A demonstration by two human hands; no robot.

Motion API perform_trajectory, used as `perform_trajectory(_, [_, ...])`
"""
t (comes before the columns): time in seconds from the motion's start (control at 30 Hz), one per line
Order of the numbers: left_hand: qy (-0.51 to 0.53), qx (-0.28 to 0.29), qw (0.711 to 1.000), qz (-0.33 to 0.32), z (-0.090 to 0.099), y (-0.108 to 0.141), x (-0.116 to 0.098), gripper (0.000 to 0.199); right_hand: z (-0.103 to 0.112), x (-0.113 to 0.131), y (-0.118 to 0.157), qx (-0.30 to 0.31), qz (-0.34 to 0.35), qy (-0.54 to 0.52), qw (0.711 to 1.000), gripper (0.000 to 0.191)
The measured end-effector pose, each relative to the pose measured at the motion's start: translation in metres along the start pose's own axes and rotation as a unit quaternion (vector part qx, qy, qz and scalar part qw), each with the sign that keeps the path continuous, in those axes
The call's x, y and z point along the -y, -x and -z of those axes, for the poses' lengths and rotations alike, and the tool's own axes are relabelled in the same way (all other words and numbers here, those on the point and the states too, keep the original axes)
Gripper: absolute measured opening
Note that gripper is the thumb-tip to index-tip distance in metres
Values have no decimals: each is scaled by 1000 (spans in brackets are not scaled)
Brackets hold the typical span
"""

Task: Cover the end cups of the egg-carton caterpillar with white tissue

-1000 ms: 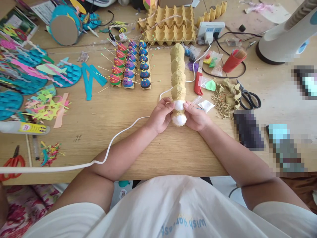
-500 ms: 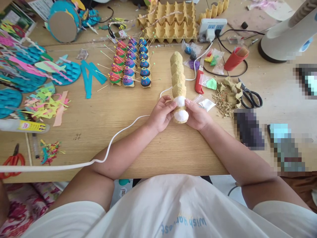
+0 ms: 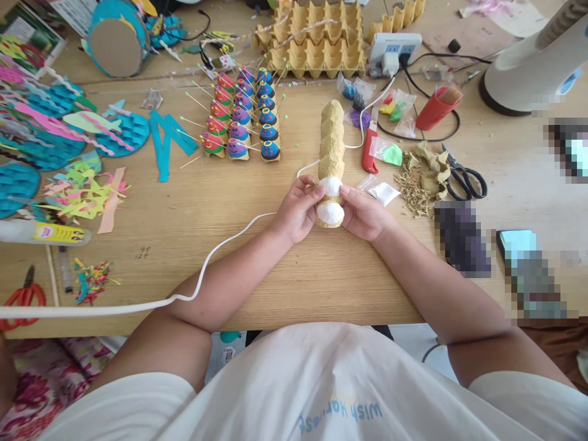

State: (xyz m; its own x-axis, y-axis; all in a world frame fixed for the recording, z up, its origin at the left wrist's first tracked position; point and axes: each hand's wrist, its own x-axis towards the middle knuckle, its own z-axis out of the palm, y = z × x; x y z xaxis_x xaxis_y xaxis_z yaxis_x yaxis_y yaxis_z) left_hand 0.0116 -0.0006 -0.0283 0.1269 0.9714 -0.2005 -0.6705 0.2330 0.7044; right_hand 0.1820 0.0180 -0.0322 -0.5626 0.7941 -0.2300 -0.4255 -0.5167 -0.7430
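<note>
Between both hands is a strip of egg carton [image 3: 331, 144], tan and bumpy, held above the table. Its two nearest bumps carry white clay [image 3: 330, 213], and the farther ones are bare. My left hand [image 3: 299, 207] grips the strip's left side, thumb against the upper white bump. From the right, my right hand [image 3: 365, 211] pinches the same bump with its thumb and fingers. Some fingertips are hidden behind the strip. Just beyond my right hand lies a small plastic bag with white clay [image 3: 384, 192].
Painted egg-carton strips with pins [image 3: 239, 116] stand ahead. To the right are a red-handled knife [image 3: 369, 150], black scissors [image 3: 465, 180], torn carton scraps [image 3: 425, 168] and a red cup [image 3: 436, 110]. A white cable [image 3: 215, 245] crosses my left arm. Paper scraps [image 3: 87, 196] lie left.
The carton strip has tilted slightly, its far end shifting right and its near end left. Both hands keep hold of it, nearly in place.
</note>
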Motion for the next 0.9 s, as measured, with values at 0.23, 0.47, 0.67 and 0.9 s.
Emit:
perform_trajectory(0.23, [0,10,1000,10,-2,2,-2,45,-3,-5,-1,-49,50,-35,997,35])
perform_trajectory(0.47, [11,31,999,3,0,2,-1,47,-5,-5,0,-45,59,-35,997,40])
perform_trajectory(0.67, [11,18,1000,8,-4,3,-3,44,-6,-3,1,-36,67,-27,997,43])
perform_trajectory(0.9, [-1,-1,1000,14,-6,5,-4,41,-5,-3,-1,-54,75,-3,996,41])
